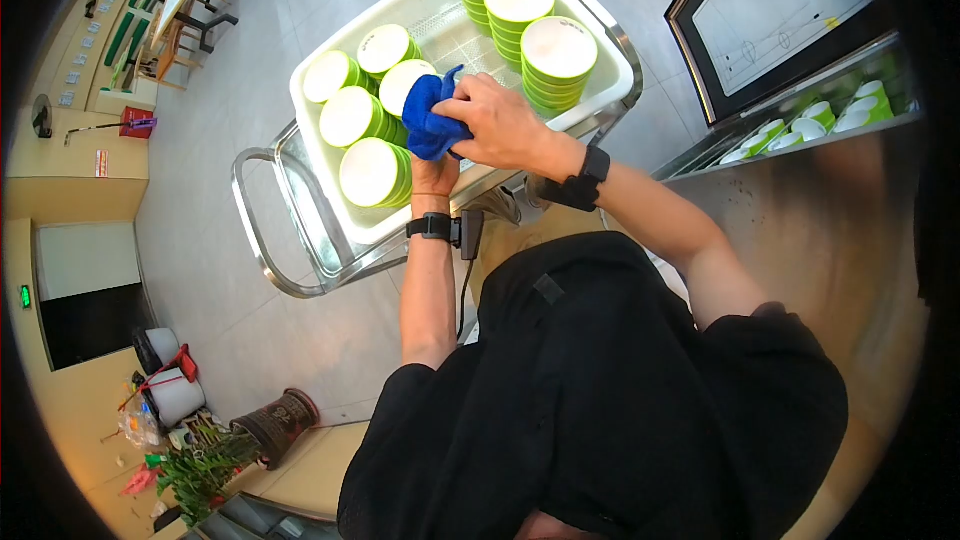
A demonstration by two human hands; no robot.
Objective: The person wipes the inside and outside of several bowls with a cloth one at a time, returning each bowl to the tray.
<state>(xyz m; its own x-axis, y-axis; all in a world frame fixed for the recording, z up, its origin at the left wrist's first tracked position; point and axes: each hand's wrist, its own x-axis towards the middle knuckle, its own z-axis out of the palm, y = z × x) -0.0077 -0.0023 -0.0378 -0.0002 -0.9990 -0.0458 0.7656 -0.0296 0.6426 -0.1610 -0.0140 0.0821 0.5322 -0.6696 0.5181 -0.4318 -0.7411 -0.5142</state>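
Note:
My right hand (pixel 500 122) is closed on a blue cloth (pixel 430 115) and presses it against a white bowl with a green outside (pixel 402 85). That bowl is held above a white plastic tub (pixel 610 90). My left hand (pixel 435 177) reaches up under the cloth and bowl and seems to grip the bowl from below; its fingers are hidden. Both wrists wear black bands. More green and white bowls lie on their sides in the tub's left half (pixel 370 172), close to my hands.
Three upright stacks of green bowls (pixel 558 60) stand at the tub's far right. The tub rests on a steel trolley (pixel 270 230) with a tubular handle. To the right, a steel counter holds more bowls (pixel 800 135). Potted plants (pixel 205 465) and buckets stand on the floor at lower left.

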